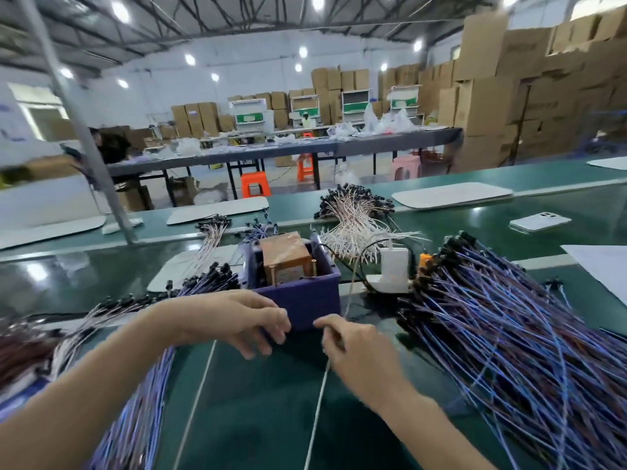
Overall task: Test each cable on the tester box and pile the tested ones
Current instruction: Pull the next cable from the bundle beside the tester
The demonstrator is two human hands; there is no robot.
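Note:
The purple tester box point(298, 296) stands in the middle of the green bench with a copper-coloured block and two brass posts in it. My left hand point(244, 320) hovers at the box's front left corner, fingers curled; a thin white cable point(198, 395) runs down from under it. My right hand point(353, 351) pinches another thin white cable point(319, 401), which rises past the box's right side. A large heap of blue cables point(502, 330) lies to the right. More blue cables point(142, 401) lie under my left forearm.
White cables with black ends point(356, 215) are heaped behind the box. A white adapter on a power strip point(390, 269) sits right of the box. A white phone point(539, 221) lies far right. A grey post point(84, 130) rises at the left. Stools and tables stand beyond.

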